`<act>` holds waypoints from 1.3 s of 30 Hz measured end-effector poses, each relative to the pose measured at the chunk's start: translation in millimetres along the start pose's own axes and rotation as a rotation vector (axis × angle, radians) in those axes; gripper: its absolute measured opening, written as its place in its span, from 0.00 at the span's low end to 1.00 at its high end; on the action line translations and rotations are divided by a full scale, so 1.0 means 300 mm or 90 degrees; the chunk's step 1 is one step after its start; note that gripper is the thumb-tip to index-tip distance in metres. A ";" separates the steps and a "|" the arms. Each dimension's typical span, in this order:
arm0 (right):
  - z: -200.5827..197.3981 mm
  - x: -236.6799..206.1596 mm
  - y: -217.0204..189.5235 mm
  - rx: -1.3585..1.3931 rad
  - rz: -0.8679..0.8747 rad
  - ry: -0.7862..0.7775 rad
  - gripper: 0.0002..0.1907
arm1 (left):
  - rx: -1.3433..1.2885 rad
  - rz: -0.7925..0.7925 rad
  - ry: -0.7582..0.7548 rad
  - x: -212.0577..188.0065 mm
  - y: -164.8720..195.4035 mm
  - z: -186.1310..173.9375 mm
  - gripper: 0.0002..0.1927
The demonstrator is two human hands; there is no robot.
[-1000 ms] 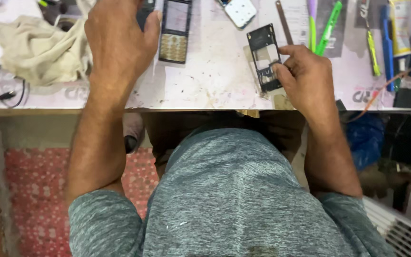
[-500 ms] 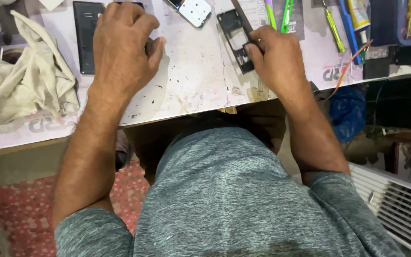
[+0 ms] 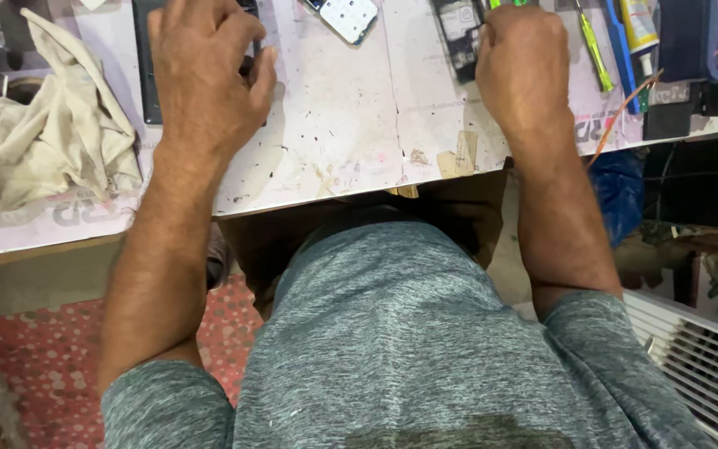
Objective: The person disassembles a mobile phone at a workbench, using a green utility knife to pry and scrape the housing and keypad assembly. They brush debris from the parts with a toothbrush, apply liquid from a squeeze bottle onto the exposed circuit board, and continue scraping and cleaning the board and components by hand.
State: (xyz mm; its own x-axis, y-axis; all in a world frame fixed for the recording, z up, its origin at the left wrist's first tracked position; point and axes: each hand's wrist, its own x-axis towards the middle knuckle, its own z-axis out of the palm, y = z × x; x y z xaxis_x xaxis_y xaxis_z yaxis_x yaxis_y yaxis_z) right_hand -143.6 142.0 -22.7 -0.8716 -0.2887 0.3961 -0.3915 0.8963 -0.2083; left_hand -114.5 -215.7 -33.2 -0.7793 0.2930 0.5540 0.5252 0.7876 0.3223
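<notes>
My left hand [image 3: 205,71] lies palm down at the top left of the white worktop [image 3: 351,141], fingers curled over a dark phone [image 3: 146,79] whose edge shows on both sides of the hand. My right hand [image 3: 521,62] is closed at the top right, and its fingers pinch the side of a black opened phone body [image 3: 457,33] lying flat. A small keypad piece [image 3: 346,17] lies between the two hands at the top edge. The fingertips of both hands run out of view.
A crumpled beige cloth [image 3: 39,137] covers the left of the worktop. Green-handled screwdrivers [image 3: 596,54], a tube and dark boxes [image 3: 691,37] lie to the right. Tape scraps [image 3: 459,154] sit at the front edge. Below are my grey shirt, a red patterned floor and a white grille.
The view has tilted down and left, so the worktop sits higher in frame. My right hand has closed more tightly on the phone body. My left hand stays on the dark phone.
</notes>
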 end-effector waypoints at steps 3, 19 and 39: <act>-0.023 0.004 -0.058 -0.012 -0.024 0.035 0.09 | 0.011 -0.014 0.014 0.003 0.004 -0.004 0.09; 0.156 0.196 -0.316 0.031 -0.192 -0.041 0.29 | 0.034 -0.029 -0.048 -0.001 0.020 0.020 0.14; 0.035 -0.021 -0.245 0.119 -0.169 0.049 0.23 | -0.160 0.002 0.069 -0.011 0.130 0.037 0.12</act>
State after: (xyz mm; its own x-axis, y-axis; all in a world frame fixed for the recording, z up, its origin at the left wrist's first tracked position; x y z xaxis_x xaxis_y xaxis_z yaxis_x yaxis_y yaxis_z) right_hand -112.5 74.3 -19.3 -0.7099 -0.4711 0.5235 -0.6553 0.7142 -0.2459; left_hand -95.3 -180.0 -31.2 -0.7435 0.2248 0.6298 0.6066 0.6232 0.4936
